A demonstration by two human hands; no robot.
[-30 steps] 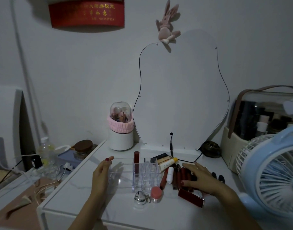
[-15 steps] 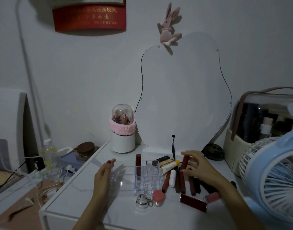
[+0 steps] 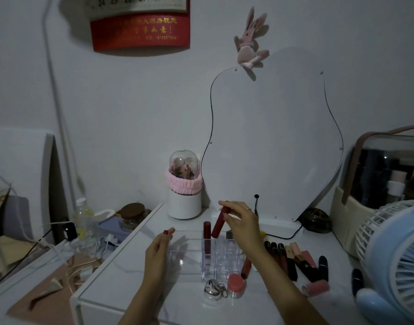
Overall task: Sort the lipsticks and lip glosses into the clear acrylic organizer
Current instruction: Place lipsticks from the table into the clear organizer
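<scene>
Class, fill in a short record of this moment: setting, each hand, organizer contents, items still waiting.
setting: white tabletop
left hand: steadies clear organizer
right hand: holds dark red tube, tilted, above organizer slots
in organizer: one upright red lipstick
waiting: loose lipsticks lying right of organizer

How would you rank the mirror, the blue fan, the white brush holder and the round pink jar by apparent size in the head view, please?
1. Mirror, clearly largest.
2. Blue fan, cut off by the frame and nearest the camera, so its rank is unsure.
3. White brush holder.
4. Round pink jar, smallest.
</scene>
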